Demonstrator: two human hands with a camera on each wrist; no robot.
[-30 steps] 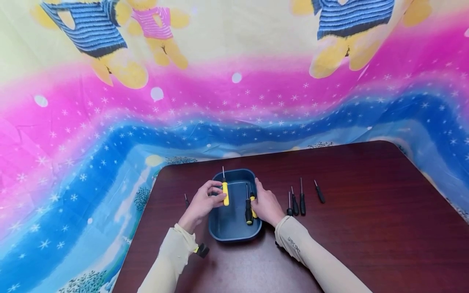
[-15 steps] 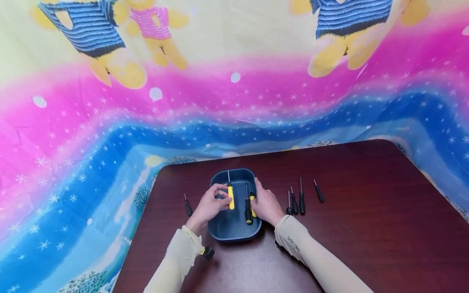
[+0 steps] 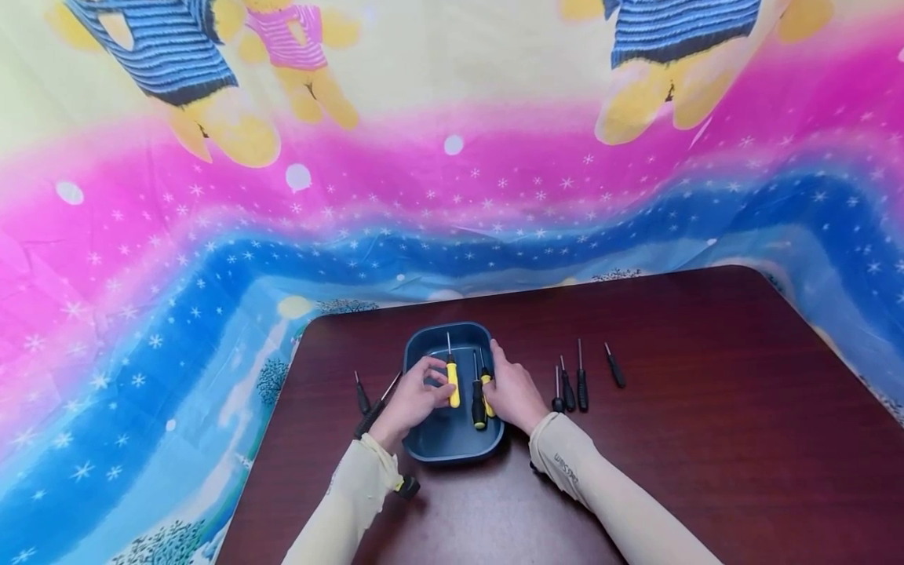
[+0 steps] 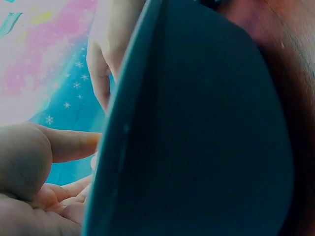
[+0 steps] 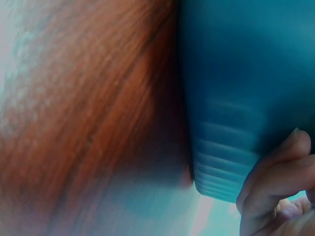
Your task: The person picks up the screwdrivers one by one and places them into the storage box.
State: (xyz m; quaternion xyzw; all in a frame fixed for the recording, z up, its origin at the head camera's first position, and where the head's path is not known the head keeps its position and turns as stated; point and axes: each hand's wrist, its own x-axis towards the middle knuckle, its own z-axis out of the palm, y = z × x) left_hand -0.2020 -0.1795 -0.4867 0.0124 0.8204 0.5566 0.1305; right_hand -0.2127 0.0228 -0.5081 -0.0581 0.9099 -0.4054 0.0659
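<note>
A yellow screwdriver (image 3: pixel 453 384) is pinched between the thumb and fingers of my left hand (image 3: pixel 415 400), blade pointing away, over the dark blue plastic tub (image 3: pixel 434 446). My right hand (image 3: pixel 519 396) grips the tub's right side, thumb over the rim. In the right wrist view, curled fingers (image 5: pixel 273 184) lie against the tub's outer wall (image 5: pixel 231 83). Inside, along the right side, a black screwdriver with a yellow end (image 3: pixel 478 406) lies beside a yellow-and-black one (image 3: pixel 490 410), which my right thumb partly covers. The tub wall (image 4: pixel 211 123) hides the held screwdriver from the left wrist view.
On the dark wood table (image 3: pixel 706 439), a small black screwdriver (image 3: pixel 362 399) and a longer one (image 3: pixel 369 420), partly behind my left hand, lie left of the tub. Several black screwdrivers (image 3: pixel 582 390) lie to its right, one (image 3: pixel 616 371) farther off. A printed cloth (image 3: pixel 452 196) hangs behind.
My left hand has moved right and slightly nearer with the yellow screwdriver, farther over the tub. The longer black screwdriver on the left has come into view. The right hand stays on the tub.
</note>
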